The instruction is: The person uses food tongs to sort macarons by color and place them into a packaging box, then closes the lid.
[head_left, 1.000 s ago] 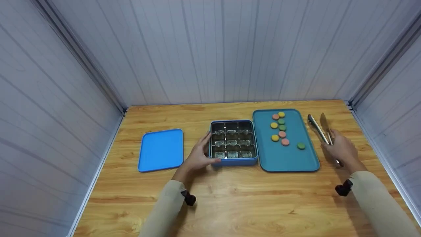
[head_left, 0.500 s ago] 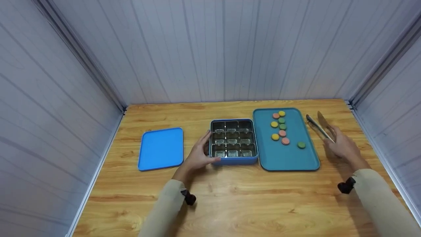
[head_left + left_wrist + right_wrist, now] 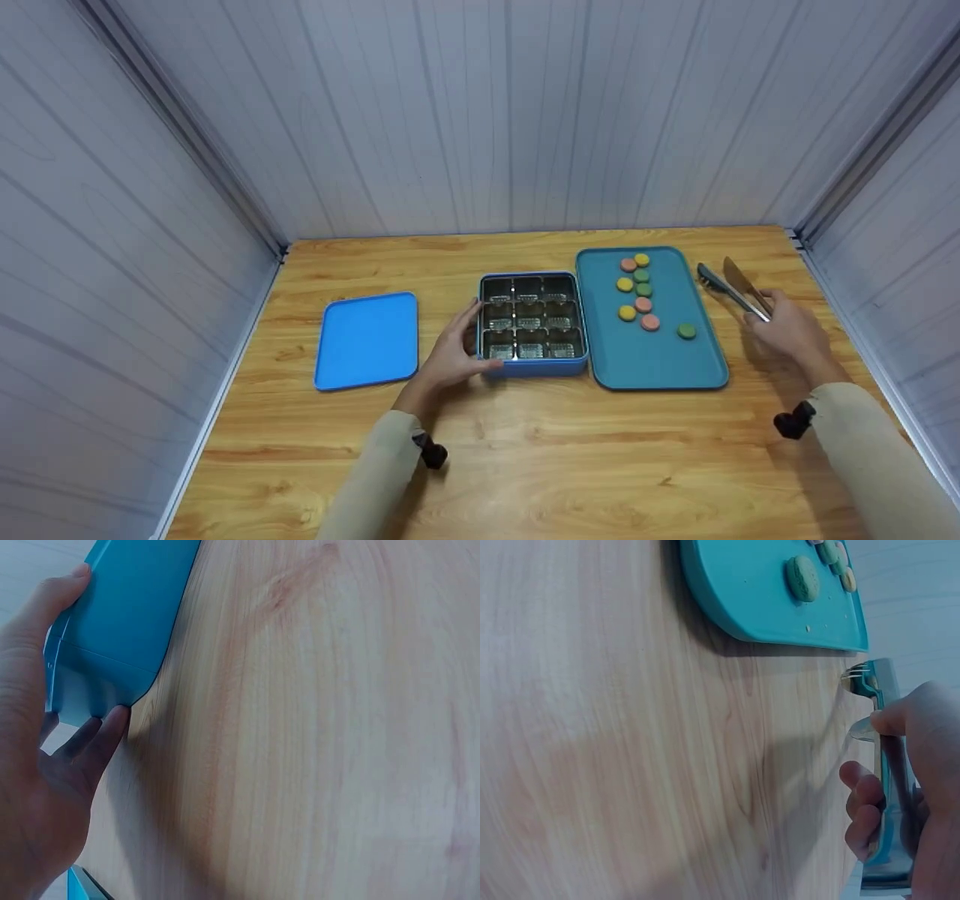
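The step in hand, as I judge it, is settling the tongs point(image 3: 737, 298) in my grip, at the right of the frame beside the tray point(image 3: 660, 367). To do it well, I should set my thumb against one arm and my fingers against the other, far enough from the hinge that a light squeeze brings the two ends together evenly. The cookies point(image 3: 686, 331) look delicate, so gentle pressure would suit; the lone green one, near the tray's right side, has the most room around it.

My right hand point(image 3: 791, 330) grips the tongs with thumb and curled fingers, and their ends stand apart, pointing to the top of the frame, touching no cookie. My left hand point(image 3: 454, 356) is spread and relaxed at the near left corner of the box point(image 3: 544, 369) in the middle of the frame: thumb along the front, fingers along the left side. That light bracing should stop the box sliding on the counter point(image 3: 525, 465). I see no cookie in its compartments; all nine lie on the tray.
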